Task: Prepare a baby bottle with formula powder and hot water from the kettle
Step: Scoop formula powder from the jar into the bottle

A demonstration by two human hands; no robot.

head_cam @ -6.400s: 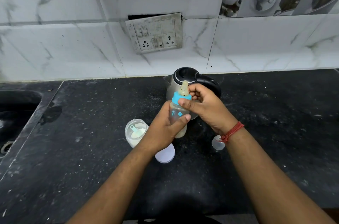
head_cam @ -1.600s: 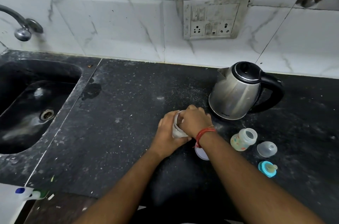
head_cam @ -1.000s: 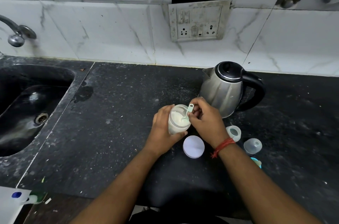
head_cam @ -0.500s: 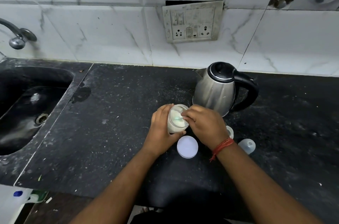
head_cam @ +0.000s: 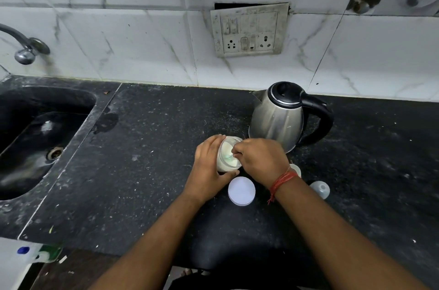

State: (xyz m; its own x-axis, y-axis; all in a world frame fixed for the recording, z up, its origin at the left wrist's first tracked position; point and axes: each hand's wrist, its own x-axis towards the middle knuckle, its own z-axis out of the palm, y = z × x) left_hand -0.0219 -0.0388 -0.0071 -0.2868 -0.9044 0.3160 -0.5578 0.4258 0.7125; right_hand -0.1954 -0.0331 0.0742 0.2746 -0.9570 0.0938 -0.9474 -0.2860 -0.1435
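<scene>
White formula jar, mouth tilted rightward, gripped by left hand; right hand pinches scoop inside.

1 head-worn view, facing down and forward, probably close over countertop

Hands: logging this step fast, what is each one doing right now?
Left hand: grips the powder jar.
Right hand: pinches the scoop inside the jar.
</scene>
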